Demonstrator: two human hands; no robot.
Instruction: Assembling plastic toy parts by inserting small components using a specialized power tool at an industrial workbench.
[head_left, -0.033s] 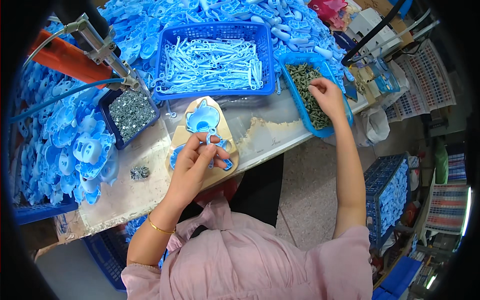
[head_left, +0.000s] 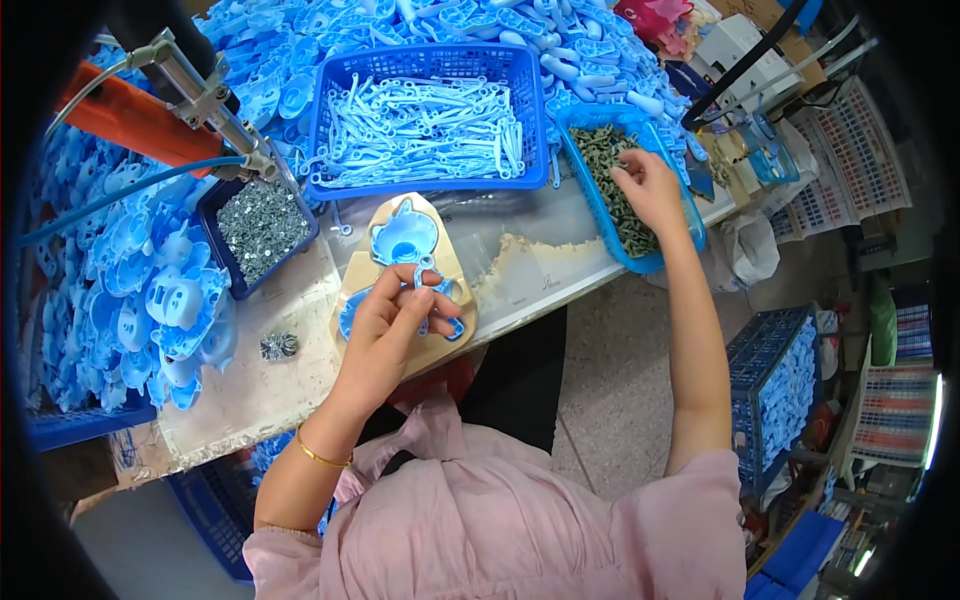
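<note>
My left hand (head_left: 388, 318) is closed in a pinch on a light blue plastic rod with ringed ends (head_left: 424, 274). It holds the rod over a tan wooden fixture (head_left: 372, 262), in whose recesses sit blue molded shell parts (head_left: 403, 236); the hand covers some of the lower ones. Over a light blue plastic basket (head_left: 612, 240) of small grey-green pieces (head_left: 600, 160), my right hand (head_left: 652, 192) has its thumb and fingertips brought together. Whatever lies between those fingertips is too small to make out.
A dark blue basket (head_left: 318, 180) of similar rods stands behind the fixture. Left of it are a tray of small metal screws (head_left: 262, 225), heaped blue shells (head_left: 165, 300) and an orange-bodied powered driver (head_left: 135, 115). A small dark ribbed piece (head_left: 279, 346) lies near the table edge.
My right hand has shifted very slightly left and away from me over the basket. My left hand stays where it was with the rod.
</note>
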